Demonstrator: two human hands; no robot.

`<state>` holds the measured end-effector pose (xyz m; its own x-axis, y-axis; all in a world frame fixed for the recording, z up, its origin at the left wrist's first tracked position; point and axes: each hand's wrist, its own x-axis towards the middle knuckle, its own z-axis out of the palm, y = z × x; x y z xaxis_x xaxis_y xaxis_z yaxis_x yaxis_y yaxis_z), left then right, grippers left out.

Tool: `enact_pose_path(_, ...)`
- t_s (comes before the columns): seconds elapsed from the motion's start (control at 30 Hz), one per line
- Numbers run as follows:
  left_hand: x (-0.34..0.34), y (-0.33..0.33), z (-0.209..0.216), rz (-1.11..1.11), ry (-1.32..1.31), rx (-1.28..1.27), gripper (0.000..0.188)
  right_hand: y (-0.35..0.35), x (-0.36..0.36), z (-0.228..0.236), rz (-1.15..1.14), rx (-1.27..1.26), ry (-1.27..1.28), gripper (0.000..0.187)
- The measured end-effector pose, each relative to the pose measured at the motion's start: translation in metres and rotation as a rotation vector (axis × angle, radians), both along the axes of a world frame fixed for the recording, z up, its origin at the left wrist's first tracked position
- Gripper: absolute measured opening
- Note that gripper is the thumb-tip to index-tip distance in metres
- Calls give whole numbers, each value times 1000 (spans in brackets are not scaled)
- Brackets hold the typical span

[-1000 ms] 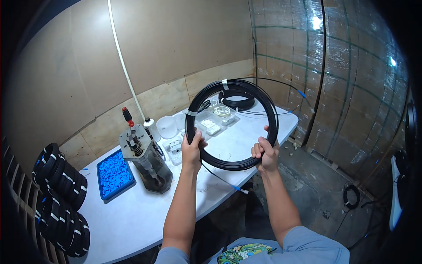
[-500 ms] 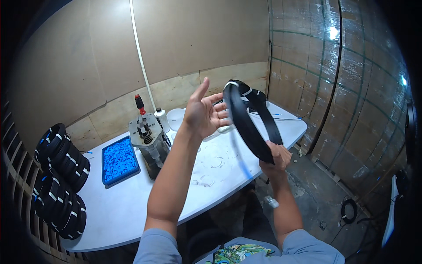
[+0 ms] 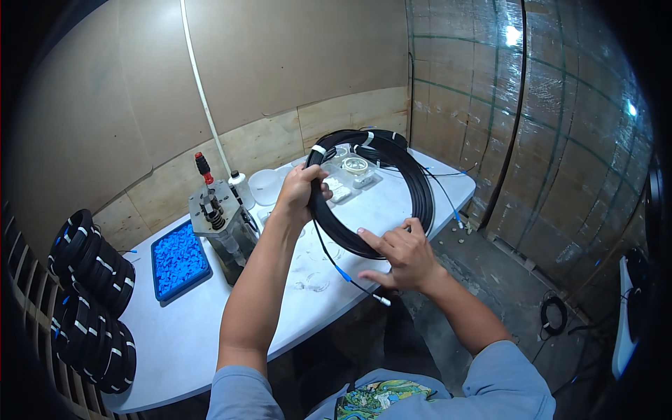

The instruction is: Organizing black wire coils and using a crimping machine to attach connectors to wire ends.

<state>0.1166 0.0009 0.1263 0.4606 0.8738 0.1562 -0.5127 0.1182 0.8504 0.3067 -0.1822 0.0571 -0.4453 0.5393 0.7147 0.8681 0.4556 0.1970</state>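
The coil [image 3: 421,196] hangs over the bench [image 3: 175,343] in the left hand's [image 3: 301,187] closed grip, the right hand [image 3: 402,255] spread open at its lower edge, contact unclear, so a slackened grip could let it tilt and its dangling end [image 3: 343,274] snag.

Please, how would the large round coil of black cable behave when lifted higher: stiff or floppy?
The large round coil of black cable should probably hold its ring shape, as a white band binds it. Its thin blue-sleeved end may swing, since it dangles.
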Motion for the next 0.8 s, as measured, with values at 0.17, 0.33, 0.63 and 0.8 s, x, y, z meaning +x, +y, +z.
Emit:
enact_pose_path(0.17, -17, 11, -23, -99, -65, 44, 21, 17, 17, 9, 126, -49, 189, 48)
enact_pose_path(0.33, -14, -10, -19, -228, 18, 140, 31, 77, 19, 69, 31, 274, 8, 65)
enact_pose_path(0.63, -31, -19, -36, -177, 86, 262, 59, 131, 50, 96, 25, -334, 186, 38)
enact_pose_path(0.8, -49, -5, -54, -134, -39, 248, 49, 118, 86, 58, 52, -663, 731, 49)
